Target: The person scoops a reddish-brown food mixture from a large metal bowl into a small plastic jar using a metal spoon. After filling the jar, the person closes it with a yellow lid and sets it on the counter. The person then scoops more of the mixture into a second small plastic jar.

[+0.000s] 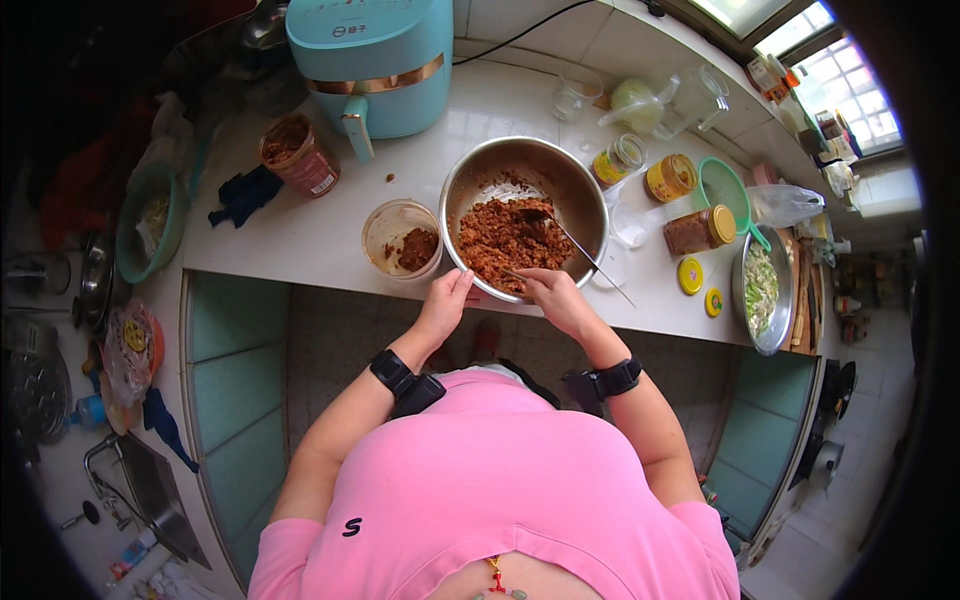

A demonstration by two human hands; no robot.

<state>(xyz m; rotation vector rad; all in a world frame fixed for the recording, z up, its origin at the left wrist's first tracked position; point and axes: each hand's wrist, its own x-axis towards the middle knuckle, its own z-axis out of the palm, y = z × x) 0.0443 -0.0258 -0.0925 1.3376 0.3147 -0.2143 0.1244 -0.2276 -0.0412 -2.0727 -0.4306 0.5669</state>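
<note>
A large stainless steel mixing bowl (pixel 450 202) stands at the counter's front edge, holding a reddish-brown minced mixture (pixel 502 236). My left hand (pixel 442 300) grips the bowl's near rim, thumb on top and fingers outside. Over the near right rim, my right hand (pixel 555 296) is closed around a thin utensil (pixel 516 275); its far end is lost in the mixture. A long-handled metal spoon (pixel 581 251) leans on the right rim, its head in the mixture. Left of the bowl sits a clear plastic tub (pixel 371 240) with some brown paste inside.
A blue air fryer (pixel 375 67) and an open tub of paste (pixel 311 165) stand at back left. Rightward are glass jars (pixel 619 160), a lying jar (pixel 694 230), yellow lids (pixel 690 275), a green strainer (pixel 724 184) and a bowl of chopped vegetables (pixel 761 289). A sink (pixel 161 495) lies left.
</note>
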